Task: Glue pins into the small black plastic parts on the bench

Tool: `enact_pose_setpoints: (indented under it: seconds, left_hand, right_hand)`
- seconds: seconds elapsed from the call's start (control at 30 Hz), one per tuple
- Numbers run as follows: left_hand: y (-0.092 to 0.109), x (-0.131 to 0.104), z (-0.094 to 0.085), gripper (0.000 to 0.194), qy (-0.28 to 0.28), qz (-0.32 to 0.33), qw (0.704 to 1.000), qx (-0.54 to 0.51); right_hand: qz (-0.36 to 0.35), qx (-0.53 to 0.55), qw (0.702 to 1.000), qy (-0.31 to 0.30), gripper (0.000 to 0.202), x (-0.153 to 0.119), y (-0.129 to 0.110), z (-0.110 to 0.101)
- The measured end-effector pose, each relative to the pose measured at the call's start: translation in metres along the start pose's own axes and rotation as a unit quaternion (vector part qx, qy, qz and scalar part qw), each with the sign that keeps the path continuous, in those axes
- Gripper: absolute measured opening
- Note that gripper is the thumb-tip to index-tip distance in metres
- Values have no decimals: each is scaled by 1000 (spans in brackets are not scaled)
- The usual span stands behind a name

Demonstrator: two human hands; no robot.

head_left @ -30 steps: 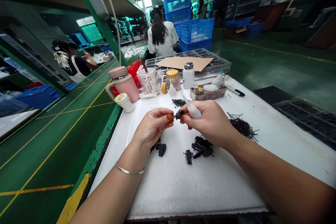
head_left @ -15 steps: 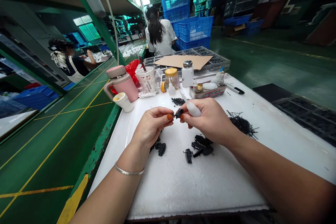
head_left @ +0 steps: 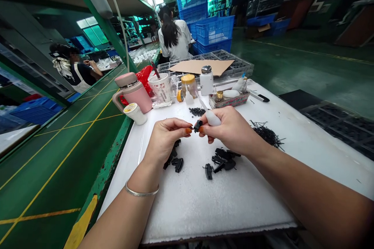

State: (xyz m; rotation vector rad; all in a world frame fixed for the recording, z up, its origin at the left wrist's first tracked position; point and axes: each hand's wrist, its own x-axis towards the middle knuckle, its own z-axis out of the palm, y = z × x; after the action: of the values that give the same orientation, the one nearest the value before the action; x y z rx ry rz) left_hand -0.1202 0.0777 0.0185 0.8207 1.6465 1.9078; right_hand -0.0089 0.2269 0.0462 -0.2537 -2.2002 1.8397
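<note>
Between my hands, over the white tabletop (head_left: 233,206), is a small black plastic part (head_left: 198,125). My right hand (head_left: 226,128) pinches it at the fingertips and also holds a white squeeze bottle (head_left: 212,118) whose thin nozzle points up and away. My left hand (head_left: 169,134) has thumb and finger pinched together at the part's left side; whatever tiny piece sits in that pinch is too small to name. Below lie two groups of similar black parts, one near my left wrist (head_left: 177,164) and one to the right (head_left: 223,159). Small black rings (head_left: 196,112) lie just beyond my hands.
A pink mug (head_left: 136,95), plastic cup (head_left: 160,87), yellow-lidded jar (head_left: 189,83), white dispenser bottle (head_left: 206,81) and small box (head_left: 230,99) line the back. Thin black pins (head_left: 267,135) and a utility knife (head_left: 260,96) lie right. A green bench (head_left: 58,151) runs left. Two co-workers sit beyond.
The whole view has shifted slightly. Both hands stay together, and the black part is tilted a little differently in the right fingertips.
</note>
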Motion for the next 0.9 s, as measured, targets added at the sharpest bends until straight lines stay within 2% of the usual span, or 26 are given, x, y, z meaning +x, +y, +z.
enact_pose_setpoints:
  seconds: [0.13,0.3,0.43,0.63,0.77,0.83,0.9]
  left_hand:
    - [0,0,-1,12,-10,8,1000,22]
    - [2,1,-2,11,-33,31,997,68]
    - [2,2,-5,11,-46,27,996,68]
    - [-2,4,-8,14,-39,-11,997,58]
    - [2,6,-15,28,16,-29,999,32]
    - [6,7,-23,27,65,-13,998,16]
    - [11,9,-32,26,104,4,995,3]
  right_hand:
    - [20,32,999,-15,4,1,1,-1]
    - [90,94,990,-49,9,4,5,-4]
    - [101,127,984,-66,13,6,9,-4]
    - [76,70,994,-36,8,9,10,1]
    - [47,-3,999,-5,4,11,9,-12]
    - [53,-50,996,-60,4,12,8,-23]
    - [73,-105,978,-162,4,12,9,-34]
